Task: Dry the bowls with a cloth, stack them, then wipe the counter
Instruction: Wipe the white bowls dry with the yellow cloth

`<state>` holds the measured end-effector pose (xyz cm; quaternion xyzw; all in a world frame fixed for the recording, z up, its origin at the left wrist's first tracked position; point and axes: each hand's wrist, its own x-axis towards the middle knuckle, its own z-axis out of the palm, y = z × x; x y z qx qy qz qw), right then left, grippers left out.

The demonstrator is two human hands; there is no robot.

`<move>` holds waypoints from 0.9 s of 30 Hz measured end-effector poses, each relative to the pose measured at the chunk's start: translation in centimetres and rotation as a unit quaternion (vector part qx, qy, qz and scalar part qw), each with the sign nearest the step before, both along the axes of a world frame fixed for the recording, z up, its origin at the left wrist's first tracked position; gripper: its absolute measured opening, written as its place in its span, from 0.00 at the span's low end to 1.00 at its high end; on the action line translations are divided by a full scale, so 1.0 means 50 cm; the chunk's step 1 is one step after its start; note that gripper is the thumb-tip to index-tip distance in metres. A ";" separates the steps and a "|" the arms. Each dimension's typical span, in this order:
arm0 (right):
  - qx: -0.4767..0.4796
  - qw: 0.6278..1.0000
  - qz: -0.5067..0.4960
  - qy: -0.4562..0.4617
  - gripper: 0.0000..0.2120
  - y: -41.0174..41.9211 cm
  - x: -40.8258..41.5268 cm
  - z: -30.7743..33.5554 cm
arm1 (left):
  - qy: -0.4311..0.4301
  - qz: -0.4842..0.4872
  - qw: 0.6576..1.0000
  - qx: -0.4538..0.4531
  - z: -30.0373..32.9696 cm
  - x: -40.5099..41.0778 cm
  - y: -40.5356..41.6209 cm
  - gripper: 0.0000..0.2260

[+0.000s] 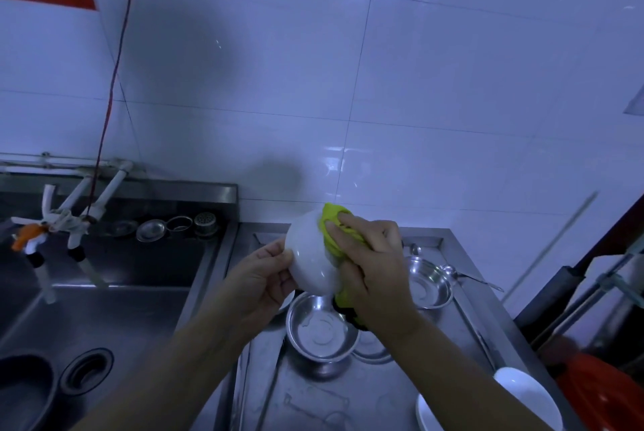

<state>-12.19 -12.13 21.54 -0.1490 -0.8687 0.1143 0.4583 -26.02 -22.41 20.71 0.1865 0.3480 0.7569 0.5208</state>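
Left hand (259, 282): grips the white bowl (310, 256) at its rim, above the steel counter (463, 294).
Right hand (374, 268): fingers curled, presses the yellow-green cloth (336, 232) against the bowl.

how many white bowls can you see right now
3: one white bowl held in both hands, two more white bowls at the counter's near right corner. Others may be hidden.

Head view, close—down, seemingly tilted
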 end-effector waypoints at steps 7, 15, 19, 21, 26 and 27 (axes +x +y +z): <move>0.015 0.999 0.051 0.005 0.18 -0.009 0.005 0.015 | -0.043 0.056 0.998 -0.003 0.007 0.006 -0.011 0.08; 0.010 0.999 -0.040 -0.007 0.19 -0.047 -0.059 0.005 | -0.053 0.069 0.996 -0.013 0.027 0.044 0.002 0.08; 0.067 0.996 -0.050 0.014 0.16 -0.064 -0.041 -0.040 | -0.124 0.072 0.990 -0.012 0.036 0.050 0.006 0.07; 0.094 0.994 -0.049 0.017 0.15 -0.067 -0.034 -0.053 | -0.160 0.076 0.984 -0.014 0.039 0.054 0.008 0.07; 0.059 0.996 -0.052 0.035 0.20 -0.053 -0.011 -0.083 | -0.262 0.072 0.962 -0.011 0.043 0.056 0.004 0.09; 0.029 0.997 -0.049 0.046 0.21 -0.053 -0.009 -0.088 | -0.267 0.072 0.961 -0.007 0.044 0.058 0.004 0.10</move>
